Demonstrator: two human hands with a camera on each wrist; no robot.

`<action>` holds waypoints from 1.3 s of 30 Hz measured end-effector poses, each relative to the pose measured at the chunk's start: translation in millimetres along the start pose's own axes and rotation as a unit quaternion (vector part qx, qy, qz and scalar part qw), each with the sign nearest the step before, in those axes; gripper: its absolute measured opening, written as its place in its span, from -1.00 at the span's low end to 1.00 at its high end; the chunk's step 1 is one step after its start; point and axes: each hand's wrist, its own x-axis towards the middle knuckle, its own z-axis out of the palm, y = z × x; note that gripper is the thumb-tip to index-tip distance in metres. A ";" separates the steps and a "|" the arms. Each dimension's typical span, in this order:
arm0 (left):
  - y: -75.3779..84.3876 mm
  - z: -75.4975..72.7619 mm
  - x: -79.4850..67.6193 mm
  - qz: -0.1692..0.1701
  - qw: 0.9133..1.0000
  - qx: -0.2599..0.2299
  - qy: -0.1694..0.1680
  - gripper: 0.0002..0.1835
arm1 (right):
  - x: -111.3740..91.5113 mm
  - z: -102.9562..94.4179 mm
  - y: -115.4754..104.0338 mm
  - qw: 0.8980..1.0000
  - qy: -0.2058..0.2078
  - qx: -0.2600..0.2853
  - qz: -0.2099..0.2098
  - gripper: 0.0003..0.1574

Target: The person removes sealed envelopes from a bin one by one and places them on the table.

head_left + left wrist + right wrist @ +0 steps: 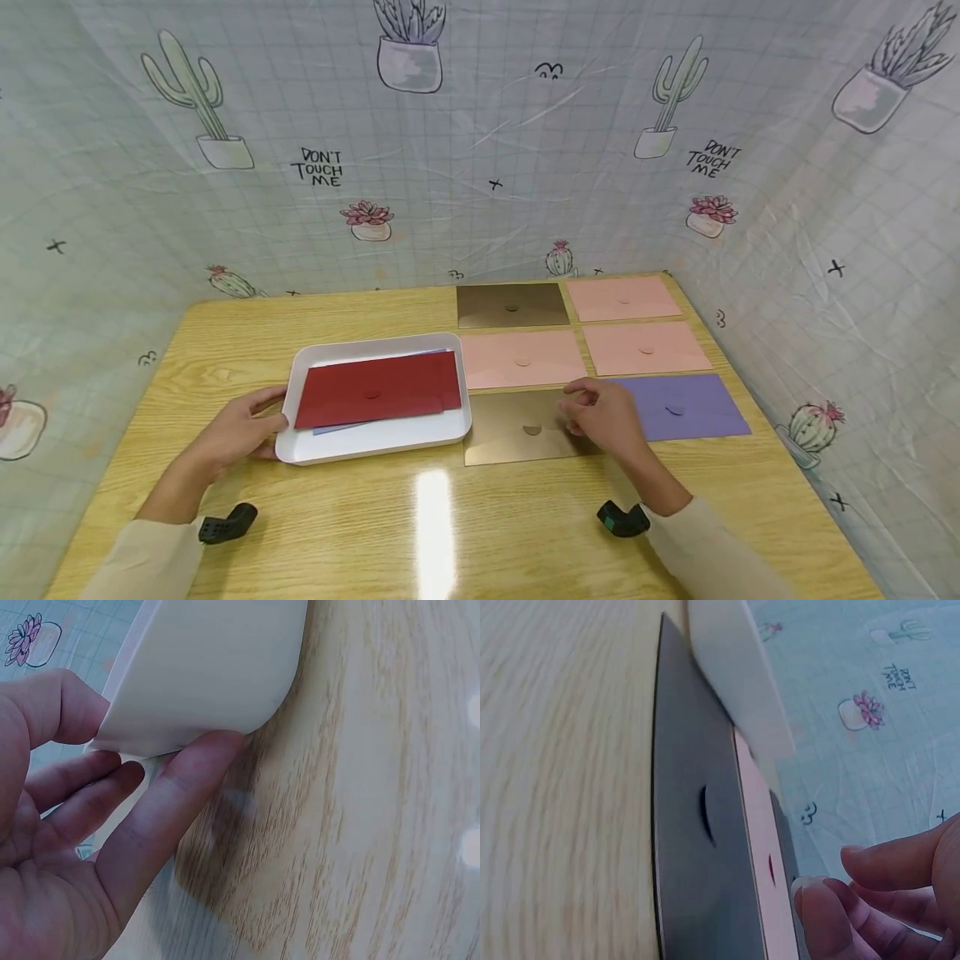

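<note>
At the left end of a white tray [427, 437], my left hand [238, 429] grips the end wall. In the left wrist view the thumb [176, 802] presses low on the tray wall [202, 667], and a bent finger touches its rim. Red envelopes [367, 392] lie in the tray over a blue-purple one, mostly covered. My right hand [606, 417] is held over the right end of a gold envelope [495, 425], its fingers loosely bent with nothing between them. A purple envelope [690, 400] lies flat beside it, partly behind the hand.
Behind the near row lie pink envelopes [517, 358] [648, 346], with another gold envelope [510, 304] and a pink envelope [622, 298] in the far row. A cactus-printed curtain [480, 150] surrounds the wooden table [315, 517]. The tray's right end borders the envelopes.
</note>
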 end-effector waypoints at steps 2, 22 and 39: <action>0.5 0.2 0.5 -0.002 1.000 -0.001 -0.001 -0.18 | 3.7 6.3 -4.2 1.000 -0.004 0.023 0.001 -0.68; -3.4 -2.6 2.0 0.003 1.000 0.000 -0.002 -0.18 | 29.9 122.5 -91.7 0.988 -0.129 0.076 -0.033 -0.54; -4.4 -2.7 1.6 0.000 1.000 -0.027 -0.011 -0.16 | 38.8 173.9 -110.2 0.993 -0.106 0.038 0.034 -0.20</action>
